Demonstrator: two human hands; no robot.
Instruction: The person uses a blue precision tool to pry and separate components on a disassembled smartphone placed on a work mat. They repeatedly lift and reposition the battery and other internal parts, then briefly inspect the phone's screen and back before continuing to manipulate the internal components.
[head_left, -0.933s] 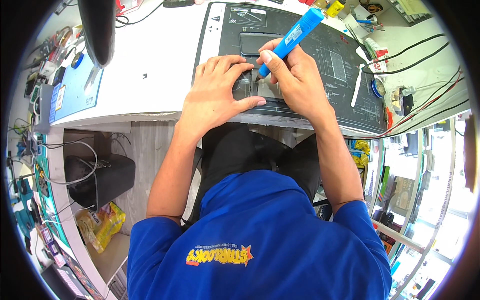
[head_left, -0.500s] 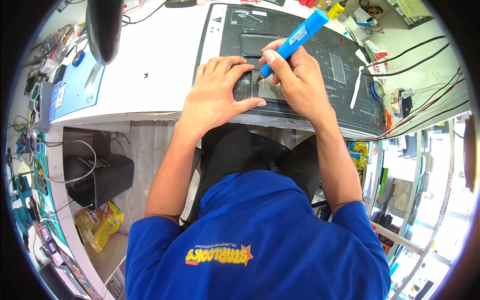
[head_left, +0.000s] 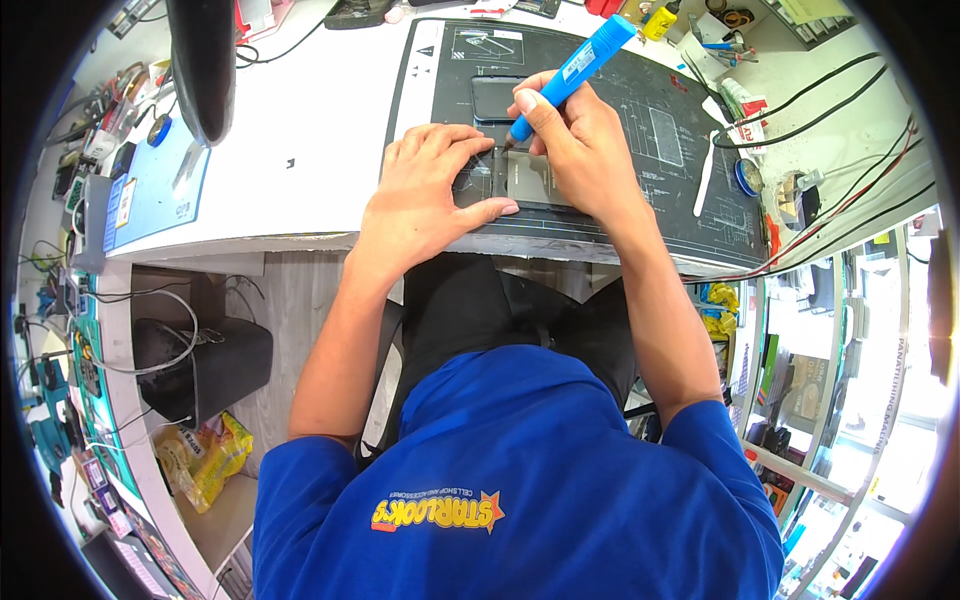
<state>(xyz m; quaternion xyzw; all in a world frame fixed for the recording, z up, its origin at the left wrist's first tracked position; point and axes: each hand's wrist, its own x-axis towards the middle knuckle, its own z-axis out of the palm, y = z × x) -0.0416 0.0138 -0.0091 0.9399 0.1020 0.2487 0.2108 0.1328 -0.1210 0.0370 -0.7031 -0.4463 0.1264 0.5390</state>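
Note:
An opened phone point(head_left: 530, 178) lies on the dark work mat point(head_left: 640, 190), its inner parts and a grey battery-like block exposed. My left hand point(head_left: 425, 190) steadies it at the left end, thumb along the near edge and fingers at the far side. In my right hand point(head_left: 575, 140) is a thick blue pen-shaped screwdriver point(head_left: 575, 75), gripped between thumb and fingers and tilted up to the right. Its narrow dark tip meets the phone near the far edge, just beside my left fingers. Part of the phone is hidden under both hands.
Beyond the opened phone lies a dark phone-shaped panel point(head_left: 497, 98). A white stick-like tool point(head_left: 706, 175) and a small round tin point(head_left: 747, 177) are at the mat's right. Black cables point(head_left: 820, 110) hang there. A dark lamp-like arm point(head_left: 203, 70) reaches in at the upper left.
The screwdriver's tip has moved a little toward the far edge of the opened phone, uncovering more of the grey block. My left hand stays in place on the phone. The view has shifted slightly.

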